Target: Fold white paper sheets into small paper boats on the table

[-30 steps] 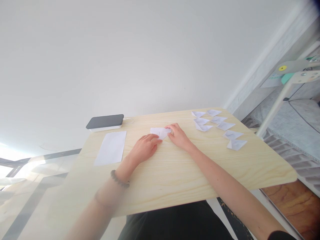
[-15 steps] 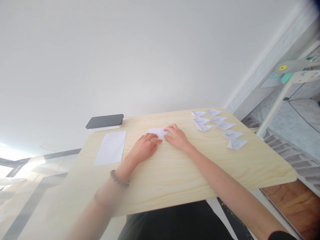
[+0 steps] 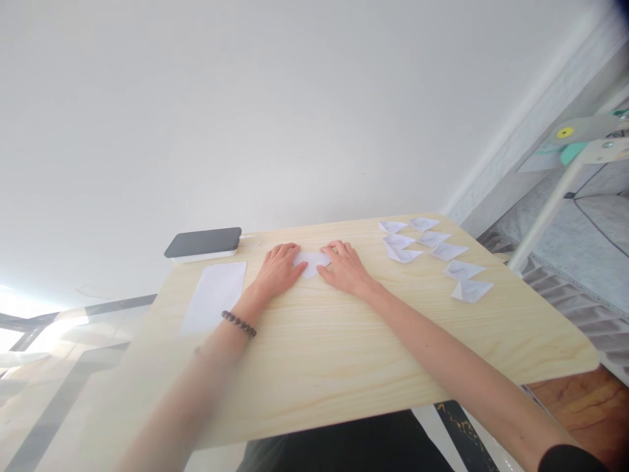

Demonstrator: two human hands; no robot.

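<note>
A small folded piece of white paper [image 3: 310, 263] lies on the table between my two hands, its lower edge now narrowing toward a point. My left hand [image 3: 281, 270] holds its left end, thumb on the near side and fingers at the far corner. At the right end, my right hand [image 3: 345, 267] grips the paper the same way, its thumb bent in toward the middle. A dark beaded bracelet [image 3: 239, 323] circles my left wrist. The paper's two ends are partly hidden under my fingers.
Flat white sheets [image 3: 215, 295] lie on the light wooden table [image 3: 324, 354] to the left. Behind them sits a dark-topped device [image 3: 204, 242] with a white cable. Several folded paper pieces [image 3: 472, 290] are laid out at the right. A white wall rises behind the table.
My left hand has moved up and left to the paper's left end. The paper's near edge has changed from straight to pointed. The right hand stays at the right end.
</note>
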